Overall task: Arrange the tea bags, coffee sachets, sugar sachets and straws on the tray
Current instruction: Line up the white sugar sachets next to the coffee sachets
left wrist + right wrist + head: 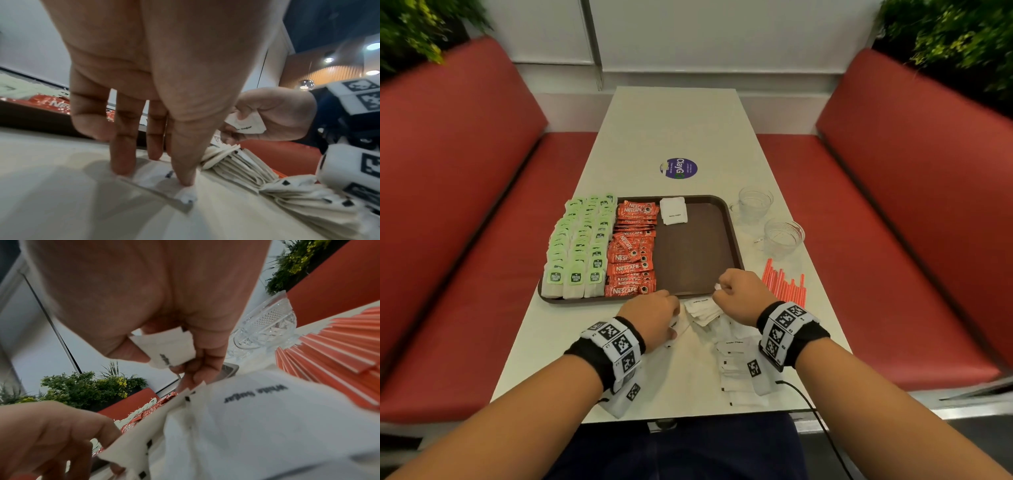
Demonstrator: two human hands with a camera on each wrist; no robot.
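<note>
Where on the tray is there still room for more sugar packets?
The tray is bare on its right side, from the coffee sachets across to its right rim, below the sugar packets at the far edge. The left side is packed with tea bags and coffee.

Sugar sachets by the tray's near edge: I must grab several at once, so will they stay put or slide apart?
The sugar sachets lie fanned and overlapping, so they probably slide apart. The one in the right hand looks bent, so likely limp and light.
</note>
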